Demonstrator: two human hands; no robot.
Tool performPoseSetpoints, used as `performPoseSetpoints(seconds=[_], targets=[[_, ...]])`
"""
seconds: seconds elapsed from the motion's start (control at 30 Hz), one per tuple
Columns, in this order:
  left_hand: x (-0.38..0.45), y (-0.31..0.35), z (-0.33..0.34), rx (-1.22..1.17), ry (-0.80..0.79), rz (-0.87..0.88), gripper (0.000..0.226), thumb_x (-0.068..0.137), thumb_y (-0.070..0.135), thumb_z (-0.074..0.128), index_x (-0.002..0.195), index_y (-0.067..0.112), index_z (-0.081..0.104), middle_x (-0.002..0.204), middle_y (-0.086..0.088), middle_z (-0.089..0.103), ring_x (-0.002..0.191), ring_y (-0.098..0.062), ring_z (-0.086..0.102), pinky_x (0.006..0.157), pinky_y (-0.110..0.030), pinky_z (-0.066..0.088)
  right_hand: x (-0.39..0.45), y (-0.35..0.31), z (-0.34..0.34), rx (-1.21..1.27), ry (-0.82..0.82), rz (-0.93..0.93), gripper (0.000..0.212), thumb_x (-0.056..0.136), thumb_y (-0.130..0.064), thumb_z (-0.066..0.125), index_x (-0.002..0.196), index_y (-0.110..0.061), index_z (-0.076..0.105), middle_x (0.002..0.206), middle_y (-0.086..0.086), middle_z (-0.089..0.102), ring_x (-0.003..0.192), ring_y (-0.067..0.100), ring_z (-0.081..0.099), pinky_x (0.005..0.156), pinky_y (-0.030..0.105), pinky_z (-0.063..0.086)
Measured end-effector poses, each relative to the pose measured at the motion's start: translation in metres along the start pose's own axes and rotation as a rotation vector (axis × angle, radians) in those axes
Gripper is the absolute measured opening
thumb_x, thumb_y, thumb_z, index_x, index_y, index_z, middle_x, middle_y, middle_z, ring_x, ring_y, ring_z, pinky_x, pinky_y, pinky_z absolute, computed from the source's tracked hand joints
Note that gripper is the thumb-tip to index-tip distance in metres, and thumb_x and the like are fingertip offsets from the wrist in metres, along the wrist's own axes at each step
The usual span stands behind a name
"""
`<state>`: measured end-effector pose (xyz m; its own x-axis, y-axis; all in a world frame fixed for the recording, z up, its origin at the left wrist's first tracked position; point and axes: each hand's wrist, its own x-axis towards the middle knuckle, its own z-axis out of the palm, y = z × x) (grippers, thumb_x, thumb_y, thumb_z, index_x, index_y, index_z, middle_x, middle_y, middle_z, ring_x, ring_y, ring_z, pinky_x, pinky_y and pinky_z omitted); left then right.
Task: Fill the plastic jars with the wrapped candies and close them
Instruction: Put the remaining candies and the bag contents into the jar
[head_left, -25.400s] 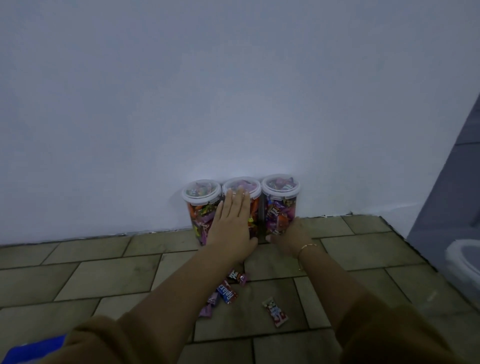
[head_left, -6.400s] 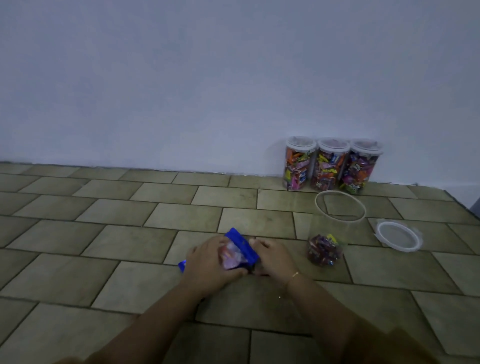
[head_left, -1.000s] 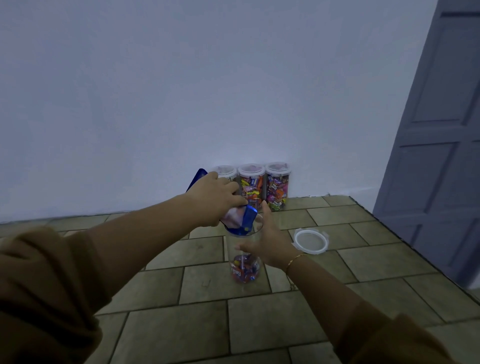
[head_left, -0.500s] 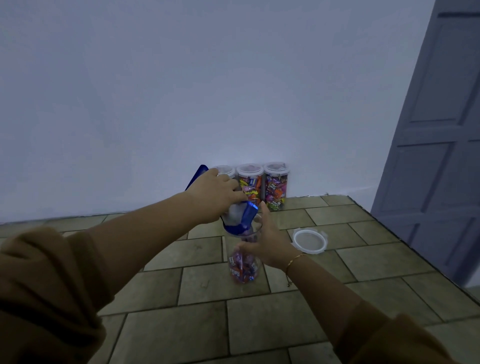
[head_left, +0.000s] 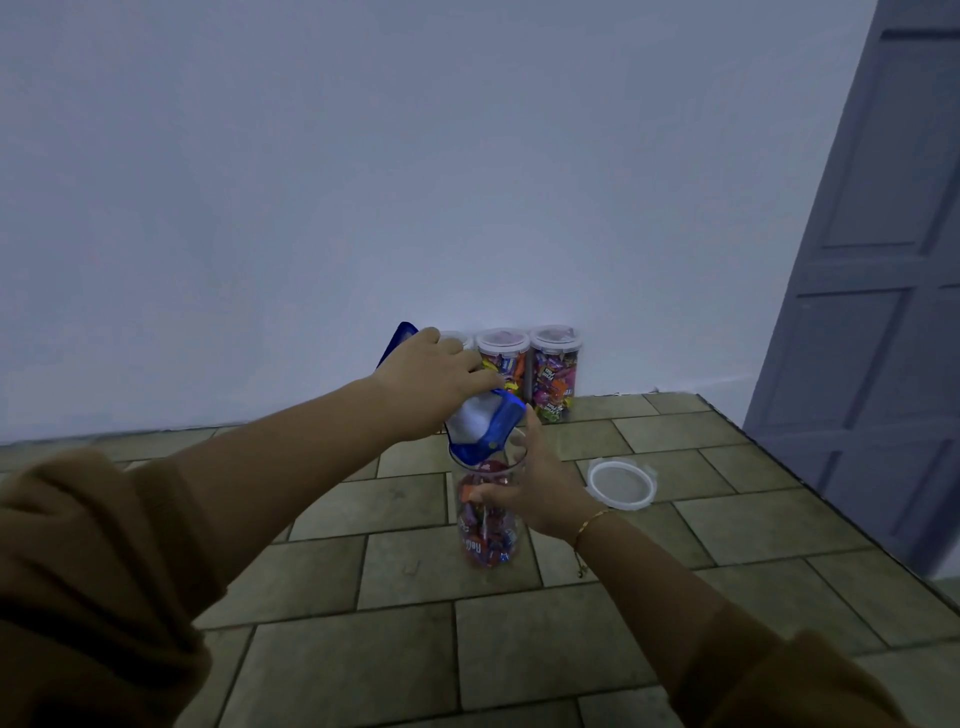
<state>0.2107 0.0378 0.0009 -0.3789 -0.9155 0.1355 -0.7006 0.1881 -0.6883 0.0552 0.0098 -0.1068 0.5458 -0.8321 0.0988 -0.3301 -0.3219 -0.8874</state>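
Left hand (head_left: 431, 379) gripping glossy blue bag (head_left: 485, 428), tipping into clear cylindrical jar (head_left: 488, 512).
Right hand (head_left: 540, 491) wrapping jar on tiled floor (head_left: 571, 649); round lid (head_left: 622, 484) lying at 3 o'clock, sealed jars (head_left: 527, 371) standing at 12.

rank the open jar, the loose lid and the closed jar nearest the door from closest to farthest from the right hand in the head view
1. Open jar: the right hand grips its side, so they touch.
2. Loose lid: flat on the floor tiles just right of that hand, apart from it.
3. Closed jar nearest the door: farthest, standing against the wall beyond the hand.
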Motion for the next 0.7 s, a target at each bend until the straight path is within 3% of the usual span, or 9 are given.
performPoseSetpoints(seconds=[0.2, 0.3, 0.37, 0.43, 0.47, 0.53, 0.6, 0.7], targets=[[0.0, 0.0, 0.0, 0.007, 0.016, 0.026, 0.066, 0.088, 0.021, 0.058, 0.143, 0.034, 0.025, 0.134, 0.006, 0.048, 0.115, -0.021, 0.047, 0.093, -0.035, 0.034, 0.002, 0.004, 0.002, -0.005, 0.016, -0.005, 0.124, 0.064, -0.029, 0.085, 0.149, -0.026, -0.006, 0.153, 0.001, 0.026, 0.135, 0.021, 0.034, 0.11, 0.043, 0.035], [0.0, 0.001, 0.0, 0.011, 0.023, 0.033, 0.069, 0.088, 0.021, 0.058, 0.145, 0.033, 0.022, 0.134, 0.005, 0.048, 0.116, -0.022, 0.047, 0.093, -0.034, 0.032, -0.001, 0.001, 0.0, 0.045, 0.019, -0.028, 0.127, 0.062, -0.033, 0.086, 0.149, -0.025, -0.006, 0.152, -0.005, 0.023, 0.129, 0.013, 0.042, 0.107, 0.033, 0.036], [-0.002, 0.0, 0.002, 0.029, 0.039, 0.041, 0.073, 0.088, 0.022, 0.058, 0.147, 0.034, 0.017, 0.134, 0.004, 0.046, 0.117, -0.022, 0.046, 0.095, -0.035, 0.03, -0.004, -0.007, -0.004, 0.142, 0.085, -0.04, 0.111, 0.072, -0.032, 0.078, 0.15, -0.021, -0.001, 0.149, -0.006, 0.024, 0.129, 0.009, 0.037, 0.102, 0.024, 0.03], [-0.003, -0.001, 0.005, 0.032, 0.069, 0.056, 0.079, 0.088, 0.023, 0.059, 0.149, 0.034, 0.009, 0.136, 0.002, 0.042, 0.119, -0.023, 0.045, 0.098, -0.036, 0.028, -0.004, -0.016, -0.01, 0.238, 0.204, -0.053, 0.081, 0.084, -0.029, 0.067, 0.148, -0.018, 0.018, 0.136, -0.007, 0.035, 0.128, 0.01, 0.034, 0.096, 0.02, 0.032], [-0.004, -0.002, 0.008, 0.024, 0.109, 0.066, 0.084, 0.086, 0.023, 0.061, 0.149, 0.034, 0.006, 0.138, 0.001, 0.041, 0.118, -0.023, 0.047, 0.098, -0.036, 0.029, -0.002, -0.019, -0.013, 0.283, 0.257, -0.063, 0.061, 0.089, -0.025, 0.062, 0.142, -0.016, 0.033, 0.127, -0.007, 0.044, 0.121, 0.009, 0.041, 0.091, 0.013, 0.036], [-0.005, -0.004, 0.015, -0.012, 0.251, 0.079, 0.098, 0.074, 0.024, 0.073, 0.149, 0.03, 0.01, 0.135, -0.001, 0.048, 0.111, -0.024, 0.055, 0.097, -0.038, 0.031, 0.001, -0.023, -0.017, 0.337, 0.338, -0.088, 0.021, 0.093, -0.017, 0.055, 0.113, -0.011, 0.06, 0.099, -0.004, 0.061, 0.093, 0.011, 0.055, 0.069, 0.001, 0.04], [-0.007, -0.009, 0.02, -0.071, 0.45, 0.067, 0.106, 0.057, 0.03, 0.084, 0.145, 0.025, 0.025, 0.13, -0.004, 0.055, 0.108, -0.025, 0.059, 0.1, -0.041, 0.028, 0.004, -0.022, -0.019, 0.35, 0.396, -0.079, 0.013, 0.094, -0.015, 0.054, 0.092, -0.01, 0.065, 0.081, 0.001, 0.063, 0.076, 0.01, 0.055, 0.06, 0.003, 0.041], [-0.014, -0.016, 0.032, -0.171, 0.588, -0.066, 0.109, 0.053, 0.058, 0.079, 0.144, 0.024, 0.029, 0.14, -0.007, 0.046, 0.127, -0.026, 0.045, 0.109, -0.047, 0.015, 0.009, -0.015, -0.019, 0.457, 0.403, 0.006, 0.014, 0.093, -0.018, 0.055, 0.091, -0.011, 0.066, 0.086, 0.006, 0.066, 0.083, 0.016, 0.059, 0.066, 0.015, 0.044]])
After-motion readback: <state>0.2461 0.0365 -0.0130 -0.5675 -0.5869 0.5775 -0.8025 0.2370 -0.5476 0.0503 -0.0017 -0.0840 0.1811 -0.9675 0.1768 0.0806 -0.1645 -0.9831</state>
